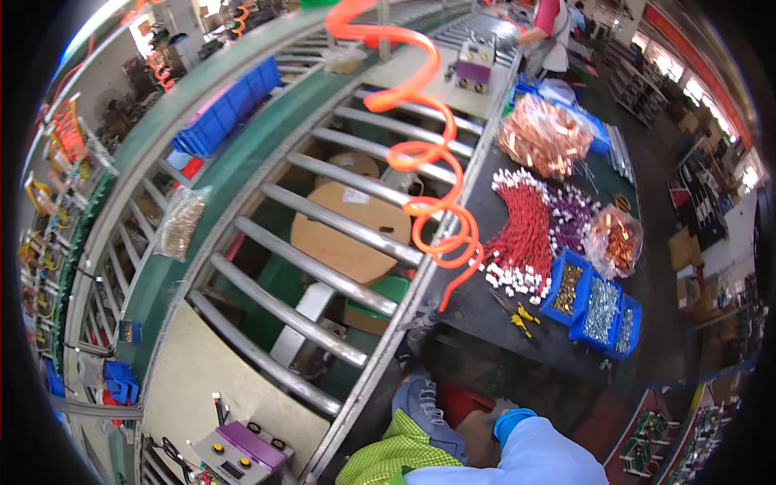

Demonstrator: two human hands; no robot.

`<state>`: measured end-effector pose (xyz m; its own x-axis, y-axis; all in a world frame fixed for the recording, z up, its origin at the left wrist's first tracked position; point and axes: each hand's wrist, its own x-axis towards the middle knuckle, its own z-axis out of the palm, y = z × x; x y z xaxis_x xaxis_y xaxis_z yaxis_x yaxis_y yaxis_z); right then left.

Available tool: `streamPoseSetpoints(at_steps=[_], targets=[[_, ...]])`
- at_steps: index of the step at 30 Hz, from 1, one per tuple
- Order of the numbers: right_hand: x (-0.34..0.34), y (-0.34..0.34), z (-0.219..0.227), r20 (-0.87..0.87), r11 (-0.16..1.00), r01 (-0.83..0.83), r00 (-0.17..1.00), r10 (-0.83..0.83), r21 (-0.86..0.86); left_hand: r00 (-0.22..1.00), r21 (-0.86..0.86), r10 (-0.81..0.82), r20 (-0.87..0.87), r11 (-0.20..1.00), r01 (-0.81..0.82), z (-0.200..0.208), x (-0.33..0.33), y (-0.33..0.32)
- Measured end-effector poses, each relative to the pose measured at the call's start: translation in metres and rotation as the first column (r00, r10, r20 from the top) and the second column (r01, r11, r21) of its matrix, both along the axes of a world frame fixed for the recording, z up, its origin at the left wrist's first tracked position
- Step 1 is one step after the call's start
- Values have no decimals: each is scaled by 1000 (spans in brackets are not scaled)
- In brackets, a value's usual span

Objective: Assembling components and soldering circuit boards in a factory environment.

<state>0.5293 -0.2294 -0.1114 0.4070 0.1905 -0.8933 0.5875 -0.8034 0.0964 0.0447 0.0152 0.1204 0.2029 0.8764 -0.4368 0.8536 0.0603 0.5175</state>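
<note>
My right hand is low in the picture, past a blue cuff and light blue sleeve. It looks grey, perhaps gloved, and reaches down beside a red thing and a brown surface below the bench edge. Its fingers are too small and dark to make out. Left of it are green checked cloth and a blue-grey piece with pale lace-like marks. My left hand does not show. At the lower left, a purple and grey device with yellow-black knobs rests on a pale board.
A roller conveyor runs beside the dark bench, with a coiled orange hose above it. The bench bears red wire bundles, blue screw bins, yellow-handled cutters and bagged copper-coloured parts. Another person stands at the far end.
</note>
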Motion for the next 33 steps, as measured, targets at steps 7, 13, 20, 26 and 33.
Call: streamPoseSetpoints(at_steps=[7,13,20,26,33], targets=[[-26,-79,-30,-21,969,248,969,-248,-24,954,34,-172,-245,982,186,-48,68,15],[-78,-75,-89,-342,975,-163,917,206,149,979,99,-202,4,975,201,-77,123,39],[13,45,-18,-31,508,-690,577,816,516,936,229,-348,-56,908,352,-69,168,67],[7,248,210,165,161,-322,779,605,933,970,257,-219,109,948,185,-83,168,67],[-37,333,227,623,155,-988,127,772,10,943,635,-146,297,768,-81,-107,112,11]])
